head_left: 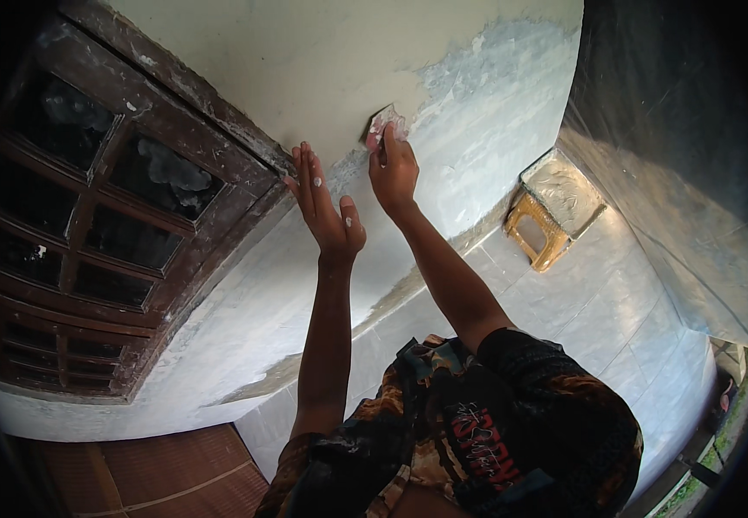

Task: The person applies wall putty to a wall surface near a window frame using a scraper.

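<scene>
My right hand is closed round a small flat putty scraper, its face smeared with white and pinkish filler. The scraper is up against the wall, beside a greyish-white patch of filler. Left of it, my left hand is raised with its fingers stretched out, close to the corner of the brown window frame. White filler spots its fingers and thumb. Whether its fingertips touch the wall I cannot tell.
On the right a yellow plastic stool stands on the tiled floor, next to a square tray of creamy filler. Hanging plastic sheeting borders the right side. Brown panelled woodwork lies at lower left.
</scene>
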`<state>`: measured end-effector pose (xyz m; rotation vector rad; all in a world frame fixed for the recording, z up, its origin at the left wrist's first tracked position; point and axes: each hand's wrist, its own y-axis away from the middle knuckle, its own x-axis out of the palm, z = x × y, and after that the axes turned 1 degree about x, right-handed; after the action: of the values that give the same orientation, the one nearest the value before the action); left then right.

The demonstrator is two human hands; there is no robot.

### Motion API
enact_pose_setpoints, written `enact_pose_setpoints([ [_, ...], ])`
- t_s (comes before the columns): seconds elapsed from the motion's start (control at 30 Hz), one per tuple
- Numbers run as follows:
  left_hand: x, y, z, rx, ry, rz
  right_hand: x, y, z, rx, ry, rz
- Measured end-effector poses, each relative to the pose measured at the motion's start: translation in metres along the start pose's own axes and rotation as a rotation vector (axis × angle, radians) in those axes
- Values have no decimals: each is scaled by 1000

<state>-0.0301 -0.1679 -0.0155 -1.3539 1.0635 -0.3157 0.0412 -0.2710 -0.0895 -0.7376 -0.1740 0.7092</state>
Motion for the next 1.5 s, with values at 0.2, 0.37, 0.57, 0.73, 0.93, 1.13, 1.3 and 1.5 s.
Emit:
enact_pose_setpoints([
  [0.2,-14,1,9,-21,-19,-8,-32,23,42,-15,-229,114],
  [0.37,-6,-3,4,0,-33,-6,-30,-36,-7,53,-85,-97],
  [0.57,-2,-4,1,19,22,-15,-10,35,36,-7,-111,204],
  [0.73,-16,-10,3,3,14,-25,-33,18,27,-58,-164,-6],
  [0.93,-16,-12,2,16,8,-37,-7,3,16,23,16,61],
  [1.13,-24,-9,5,33,-12,-106,-13,66,58,-60,-188,262],
  [1.3,-31,-11,3,26,-15,-122,-24,14,27,-11,-116,-64],
  [1.5,-11,-17,-3,47,50,-118,7,46,28,-97,-66,56],
])
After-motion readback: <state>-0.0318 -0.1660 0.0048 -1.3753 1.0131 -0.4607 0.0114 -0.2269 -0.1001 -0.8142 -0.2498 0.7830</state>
